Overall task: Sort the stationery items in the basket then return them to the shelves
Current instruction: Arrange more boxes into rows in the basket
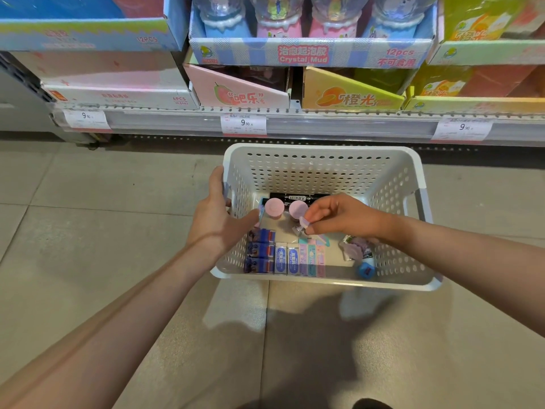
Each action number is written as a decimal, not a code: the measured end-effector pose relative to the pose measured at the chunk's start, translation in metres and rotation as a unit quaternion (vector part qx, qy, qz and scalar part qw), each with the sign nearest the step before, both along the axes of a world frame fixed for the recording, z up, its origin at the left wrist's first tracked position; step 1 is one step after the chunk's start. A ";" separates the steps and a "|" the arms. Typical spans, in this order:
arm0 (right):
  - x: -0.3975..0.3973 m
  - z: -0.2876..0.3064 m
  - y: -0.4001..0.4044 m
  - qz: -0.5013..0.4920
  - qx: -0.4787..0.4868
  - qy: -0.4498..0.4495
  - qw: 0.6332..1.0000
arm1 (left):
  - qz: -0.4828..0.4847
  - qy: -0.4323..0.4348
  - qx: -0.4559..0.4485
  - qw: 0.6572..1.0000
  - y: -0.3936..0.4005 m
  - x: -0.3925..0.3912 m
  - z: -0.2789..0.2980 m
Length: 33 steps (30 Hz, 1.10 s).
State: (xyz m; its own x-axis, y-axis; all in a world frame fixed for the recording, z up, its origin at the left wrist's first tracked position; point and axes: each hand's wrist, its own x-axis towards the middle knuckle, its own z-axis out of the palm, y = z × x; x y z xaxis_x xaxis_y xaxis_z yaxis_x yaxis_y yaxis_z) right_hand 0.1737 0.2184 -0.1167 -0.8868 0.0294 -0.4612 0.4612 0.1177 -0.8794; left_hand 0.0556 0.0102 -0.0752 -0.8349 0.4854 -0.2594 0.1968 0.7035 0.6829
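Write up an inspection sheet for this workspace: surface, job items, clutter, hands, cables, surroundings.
Surface: grey tiled floor; the white perforated basket stands on it.
Job's things: erasers lined up along the basket's near wall; two pink round lids; a black marker at the back; a blue sharpener; a wrapped purple item on the right.
Clutter: nothing seen.
Hands: left hand grips the basket's left rim; right hand pinches a small purple piece over the basket.
Cables: nothing seen.
Surroundings: shop shelf with price tags; Crystal Mud box above.
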 end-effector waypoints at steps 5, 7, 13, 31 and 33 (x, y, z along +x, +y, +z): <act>0.006 0.013 -0.005 -0.019 -0.096 -0.012 0.995 | 0.006 0.001 -0.002 1.000 0.001 0.001 0.000; 0.007 0.017 -0.005 -0.016 -0.106 -0.008 0.994 | 0.005 0.002 0.001 1.000 0.001 0.001 0.000; 0.009 0.013 0.006 -0.003 -0.149 -0.031 0.988 | 0.009 0.003 0.001 1.000 0.000 0.000 -0.001; -0.002 -0.022 0.006 -0.061 0.026 -0.141 0.988 | 0.010 -0.005 0.006 1.000 0.000 0.000 -0.003; -0.004 -0.028 0.003 -0.077 0.044 -0.161 0.983 | 0.011 -0.006 0.005 1.000 0.000 0.000 -0.003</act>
State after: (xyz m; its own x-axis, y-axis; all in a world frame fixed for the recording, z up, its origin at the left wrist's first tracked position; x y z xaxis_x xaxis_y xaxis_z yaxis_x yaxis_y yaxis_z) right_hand 0.1701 0.2214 -0.1444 -0.6770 0.2048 -0.7069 0.7325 0.0938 -0.6743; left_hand 0.0554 0.0106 -0.0778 -0.8427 0.4689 -0.2647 0.1727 0.7009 0.6920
